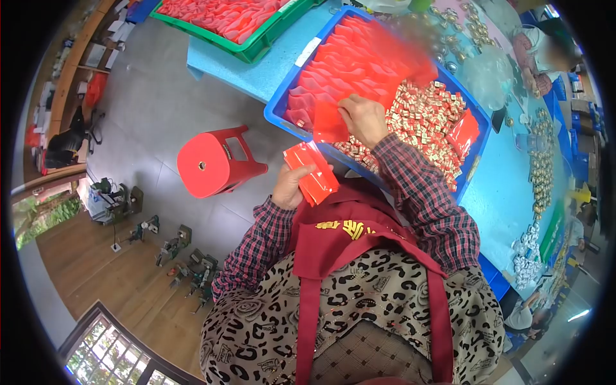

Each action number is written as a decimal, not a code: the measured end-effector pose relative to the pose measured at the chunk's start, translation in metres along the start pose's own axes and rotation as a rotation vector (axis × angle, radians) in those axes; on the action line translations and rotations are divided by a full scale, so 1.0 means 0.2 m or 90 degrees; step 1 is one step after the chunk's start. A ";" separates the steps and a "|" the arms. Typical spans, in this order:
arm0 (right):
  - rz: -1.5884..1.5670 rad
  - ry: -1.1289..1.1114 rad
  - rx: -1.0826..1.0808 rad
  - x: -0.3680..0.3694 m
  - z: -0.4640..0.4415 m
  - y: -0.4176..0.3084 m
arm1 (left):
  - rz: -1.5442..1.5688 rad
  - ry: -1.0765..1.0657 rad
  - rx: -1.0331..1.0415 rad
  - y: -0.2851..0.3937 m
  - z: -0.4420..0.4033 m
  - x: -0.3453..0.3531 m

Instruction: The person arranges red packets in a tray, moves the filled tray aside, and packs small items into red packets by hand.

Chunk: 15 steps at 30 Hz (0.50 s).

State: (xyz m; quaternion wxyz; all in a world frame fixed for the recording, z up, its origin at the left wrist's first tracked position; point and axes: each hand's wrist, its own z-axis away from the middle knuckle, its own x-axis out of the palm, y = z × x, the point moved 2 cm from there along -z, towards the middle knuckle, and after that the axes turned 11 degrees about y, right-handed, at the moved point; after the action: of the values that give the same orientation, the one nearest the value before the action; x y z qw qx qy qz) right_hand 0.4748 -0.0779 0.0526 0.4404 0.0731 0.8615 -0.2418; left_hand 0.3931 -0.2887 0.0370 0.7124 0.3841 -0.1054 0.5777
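Observation:
My left hand point(290, 187) is closed around a small stack of flat, glossy red plastic pouches point(316, 179), held in front of my apron. My right hand point(366, 120) is over the blue crate point(277, 115), its fingertips pinching the edge of a single red pouch point(330, 123). What that pouch contains cannot be made out. Rows of puffy red pouches point(346, 51) fill the crate's far side. Beside my right wrist lies a heap of small red-and-gold pieces point(417, 109). Another glossy red packet point(463, 133) rests on that heap near the right wall.
A green crate point(247, 52) of red pouches stands at the far left of the blue table point(218, 67). Shiny metal pieces point(542, 173) line the table's right side, with other people beyond. A red stool point(204, 165) stands on the floor to my left.

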 end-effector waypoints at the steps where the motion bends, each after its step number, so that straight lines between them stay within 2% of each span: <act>1: 0.003 -0.018 -0.003 -0.01 -0.01 0.01 | 0.016 0.001 -0.004 0.00 0.00 0.00; 6: 0.105 -0.004 0.060 -0.10 0.02 -0.03 | -0.042 0.005 0.020 0.00 -0.11 -0.08; 11: 0.081 -0.029 0.092 -0.15 0.03 -0.05 | -0.063 -0.009 0.037 0.04 -0.13 -0.08; 15: 0.119 -0.002 0.077 0.09 0.12 -0.08 | -0.066 0.026 0.031 0.03 -0.15 -0.06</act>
State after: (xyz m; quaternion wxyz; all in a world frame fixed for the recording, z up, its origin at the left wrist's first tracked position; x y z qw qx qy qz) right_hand 0.4761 -0.1060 0.0322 0.4575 0.1791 0.8340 -0.2511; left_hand 0.3749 -0.2780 0.0117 0.7340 0.3945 -0.0569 0.5499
